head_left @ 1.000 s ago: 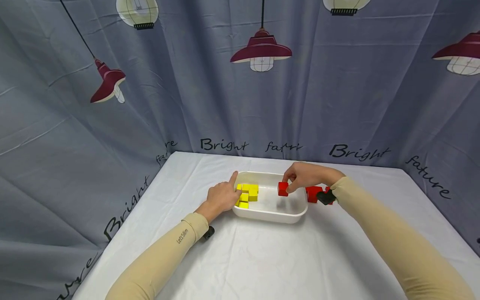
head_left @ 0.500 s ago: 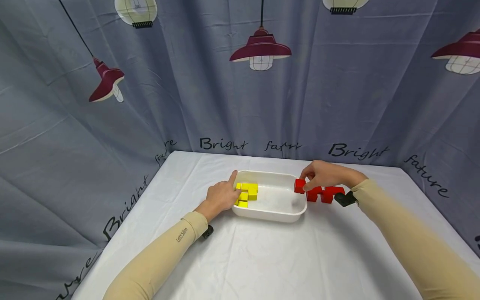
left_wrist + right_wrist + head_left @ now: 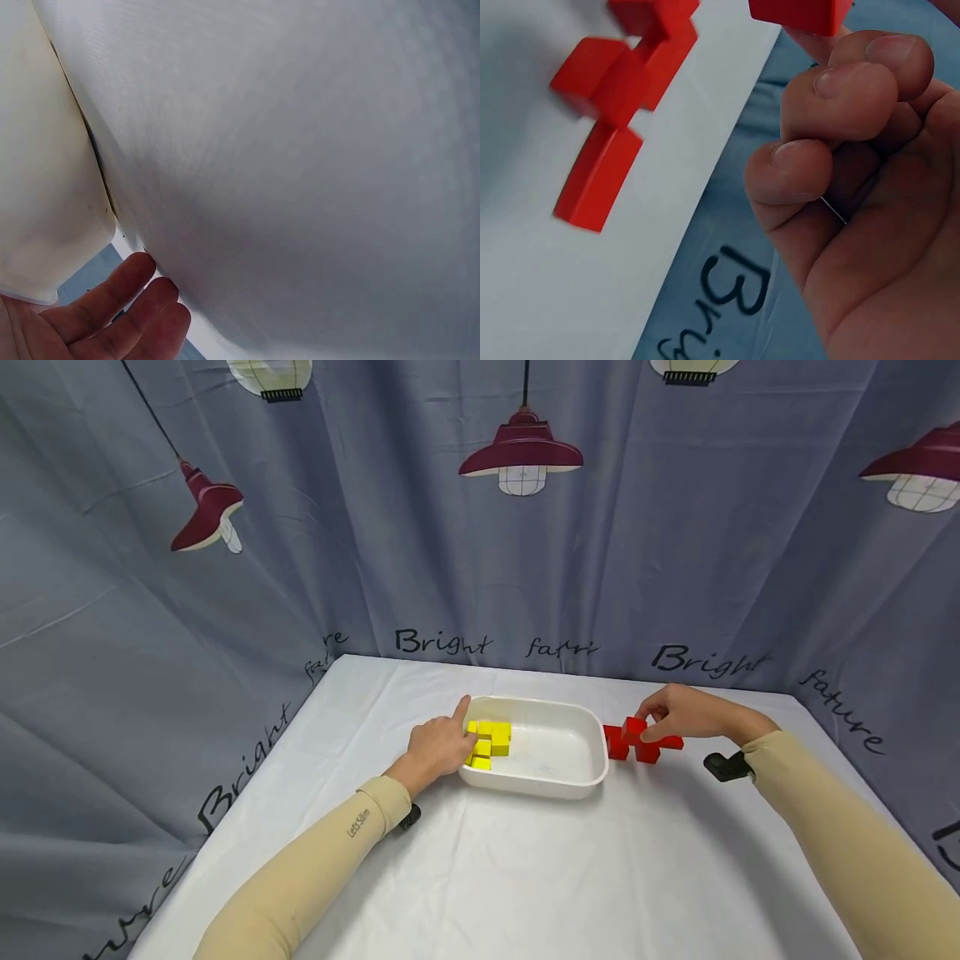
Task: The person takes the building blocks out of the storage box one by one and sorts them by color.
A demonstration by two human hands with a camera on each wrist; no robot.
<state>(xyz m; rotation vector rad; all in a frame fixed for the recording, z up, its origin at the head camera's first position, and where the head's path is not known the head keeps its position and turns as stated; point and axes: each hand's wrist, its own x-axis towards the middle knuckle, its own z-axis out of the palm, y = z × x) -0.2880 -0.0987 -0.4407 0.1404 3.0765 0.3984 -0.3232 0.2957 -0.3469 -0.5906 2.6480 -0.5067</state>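
A white plastic container (image 3: 536,787) stands on the table with several yellow blocks (image 3: 500,740) grouped at its left end. My left hand (image 3: 437,746) grips the container's left wall, thumb over the rim and index finger stretched along it. Its other fingers (image 3: 135,281) show outside the wall in the left wrist view. Just right of the container, my right hand (image 3: 686,711) pinches a red cube (image 3: 633,730) between thumb and fingers. That cube (image 3: 799,11) is held above several other red blocks (image 3: 604,79), which lie on the white cloth.
A white cloth covers the table (image 3: 525,877). Behind it hangs a grey-blue curtain (image 3: 420,552) printed with lamps and lettering. A small black device (image 3: 727,767) is worn at the right wrist.
My right hand has carried the red cube rightward from over the container to above the loose red blocks. My left hand keeps its place on the container's rim; the yellow blocks have not moved.
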